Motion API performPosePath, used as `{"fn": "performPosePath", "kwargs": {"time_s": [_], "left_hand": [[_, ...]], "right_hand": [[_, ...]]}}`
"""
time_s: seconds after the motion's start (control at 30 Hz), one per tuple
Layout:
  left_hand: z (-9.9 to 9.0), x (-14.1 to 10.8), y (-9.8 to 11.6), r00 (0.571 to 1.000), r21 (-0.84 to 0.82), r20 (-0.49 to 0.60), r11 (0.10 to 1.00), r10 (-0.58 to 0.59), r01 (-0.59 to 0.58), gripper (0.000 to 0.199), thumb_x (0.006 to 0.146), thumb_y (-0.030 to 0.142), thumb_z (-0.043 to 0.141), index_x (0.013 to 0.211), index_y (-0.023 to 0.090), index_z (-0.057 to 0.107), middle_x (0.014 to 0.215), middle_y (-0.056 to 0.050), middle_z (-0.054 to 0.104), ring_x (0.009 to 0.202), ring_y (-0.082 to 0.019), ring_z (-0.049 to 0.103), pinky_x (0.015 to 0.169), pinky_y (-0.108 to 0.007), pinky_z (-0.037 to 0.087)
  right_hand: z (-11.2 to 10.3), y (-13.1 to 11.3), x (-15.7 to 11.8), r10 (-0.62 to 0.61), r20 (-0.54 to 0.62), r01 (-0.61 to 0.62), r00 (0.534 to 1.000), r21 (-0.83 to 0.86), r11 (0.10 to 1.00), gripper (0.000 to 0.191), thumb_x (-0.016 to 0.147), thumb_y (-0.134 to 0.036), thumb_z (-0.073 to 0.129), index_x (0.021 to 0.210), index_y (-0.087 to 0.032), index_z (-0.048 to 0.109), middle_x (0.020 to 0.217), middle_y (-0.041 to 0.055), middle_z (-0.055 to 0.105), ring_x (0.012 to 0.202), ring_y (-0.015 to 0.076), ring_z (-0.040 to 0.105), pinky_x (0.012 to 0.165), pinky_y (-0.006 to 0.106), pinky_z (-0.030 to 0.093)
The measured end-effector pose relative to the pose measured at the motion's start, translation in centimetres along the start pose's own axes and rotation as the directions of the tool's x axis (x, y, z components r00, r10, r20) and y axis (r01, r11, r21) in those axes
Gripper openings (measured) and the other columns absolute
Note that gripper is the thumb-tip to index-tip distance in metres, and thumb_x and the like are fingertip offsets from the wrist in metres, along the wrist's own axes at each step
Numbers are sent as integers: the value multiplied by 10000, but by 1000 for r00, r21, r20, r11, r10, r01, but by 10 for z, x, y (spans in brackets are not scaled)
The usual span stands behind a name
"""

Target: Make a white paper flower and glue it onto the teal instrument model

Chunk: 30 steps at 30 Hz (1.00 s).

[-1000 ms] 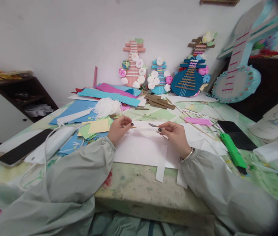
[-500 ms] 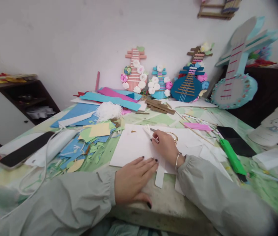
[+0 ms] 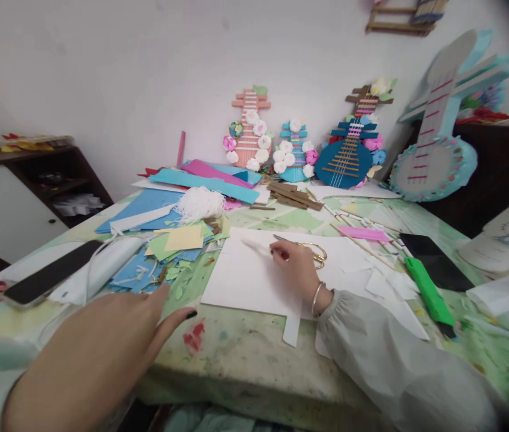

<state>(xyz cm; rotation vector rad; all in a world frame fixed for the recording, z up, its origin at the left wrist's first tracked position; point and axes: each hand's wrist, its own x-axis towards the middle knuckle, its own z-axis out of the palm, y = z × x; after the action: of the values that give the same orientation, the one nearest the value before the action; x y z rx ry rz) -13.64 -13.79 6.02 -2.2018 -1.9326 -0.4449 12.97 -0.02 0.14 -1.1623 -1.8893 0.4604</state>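
A white sheet [image 3: 236,276] lies at the table's middle, with a narrow white strip [image 3: 291,330] sticking out past its front edge. Over the sheet, my right hand [image 3: 294,264] pinches a slim whitish piece [image 3: 255,246], blurred by motion. Gold-handled scissors [image 3: 320,255] lie just beyond that hand, their blades partly hidden by it. My left hand [image 3: 101,342] is raised at the lower left, fingers apart, holding nothing and somewhat blurred.
Blue and green paper scraps [image 3: 146,267], a white string bundle [image 3: 200,204] and a dark phone [image 3: 51,273] lie left. At right are a green tool [image 3: 430,297], a black phone [image 3: 437,261] and a jar [image 3: 502,237]. Instrument models [image 3: 344,162] stand behind.
My left hand has lifted off the sheet and moved left toward the camera. My right hand's whitish piece has swung left, and a small brown bit on the sheet no longer shows there.
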Motion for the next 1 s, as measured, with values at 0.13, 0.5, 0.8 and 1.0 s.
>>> {"fn": "performPosePath", "kwargs": {"time_s": [0.13, 0.5, 0.8, 1.0], "left_hand": [[-19, 45, 32, 995, 209, -54, 976, 79, -66, 456, 883, 502, 265, 870, 248, 643, 586, -59, 616, 548, -272, 583, 512, -315, 296], [41, 115, 80, 923, -310, 336, 947, 189, -81, 265, 832, 368, 467, 646, 194, 539, 669, -45, 620, 636, -207, 572, 581, -308, 370], [87, 136, 95, 924, -575, 380, 795, 48, 195, 182, 753, 317, 594, 855, 167, 601, 787, -38, 628, 661, -161, 558, 620, -279, 429], [99, 137, 97, 958, -658, 284, 736, 42, 163, 115, 723, 242, 590, 815, 177, 568, 714, 1, 611, 577, -116, 516, 545, -233, 400]], "right_hand": [[3, -25, -19, -346, 445, 258, 826, 248, 934, 257, 791, -127, 527, 903, -260, 716, 828, -12, 717, 735, 123, 649, 709, 216, 480], [-30, 4, -6, 94, 216, -100, 972, 19, 995, 148, 814, -190, 539, 778, -212, 681, 673, 1, 677, 587, 137, 587, 567, 253, 436], [-15, 21, 2, 183, 287, -231, 940, 146, 962, 184, 766, -154, 562, 924, -197, 645, 799, 33, 681, 684, 161, 603, 629, 284, 468], [-15, 23, 3, 189, 310, -263, 932, 216, 940, 231, 754, -142, 555, 972, -201, 604, 840, 30, 698, 705, 163, 613, 642, 285, 462]]}}
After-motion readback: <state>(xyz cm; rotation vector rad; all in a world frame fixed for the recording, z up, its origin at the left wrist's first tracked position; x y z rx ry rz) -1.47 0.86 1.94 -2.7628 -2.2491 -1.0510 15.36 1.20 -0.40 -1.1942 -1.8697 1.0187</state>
